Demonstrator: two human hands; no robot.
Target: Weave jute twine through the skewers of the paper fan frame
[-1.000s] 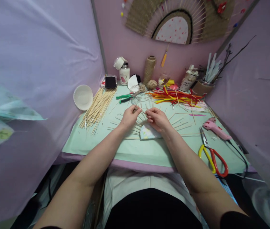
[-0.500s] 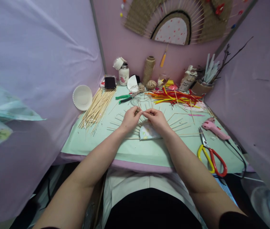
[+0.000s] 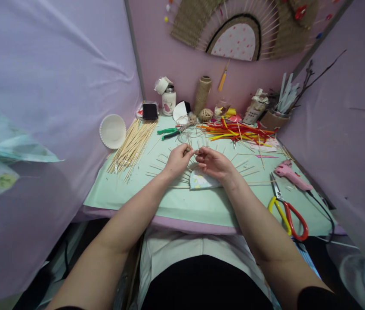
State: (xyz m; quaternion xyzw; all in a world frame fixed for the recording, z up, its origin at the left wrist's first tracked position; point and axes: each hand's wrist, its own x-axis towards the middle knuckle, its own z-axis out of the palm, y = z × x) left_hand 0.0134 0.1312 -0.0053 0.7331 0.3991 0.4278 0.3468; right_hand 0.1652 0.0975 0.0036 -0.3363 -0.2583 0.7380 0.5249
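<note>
My left hand [image 3: 179, 159] is closed around a small brown wad of what looks like twine [image 3: 188, 149], above the table's middle. Right beside it, my right hand [image 3: 215, 162] is turned with its palm partly up and its fingers curled. Its thumb and forefinger come together near the left fingertips; whatever they pinch is too small to make out. Under both hands lies a half-round piece of floral cloth [image 3: 202, 180], with thin sticks [image 3: 249, 168] fanning out from its curved edge. My right hand covers part of the cloth and sticks.
Bamboo sticks [image 3: 132, 146] lie in a pile at left beside a white scalloped dish [image 3: 112, 131]. Green-handled pliers [image 3: 168, 132], a twine spool [image 3: 202, 94] and red-yellow pipe cleaners [image 3: 240, 131] are behind. Scissors [image 3: 287, 211] and a corded pink glue gun [image 3: 292, 175] lie at right.
My right hand has rolled over so its palm shows more, and its lower fingers have loosened and curled. The left hand keeps its grip in nearly the same place.
</note>
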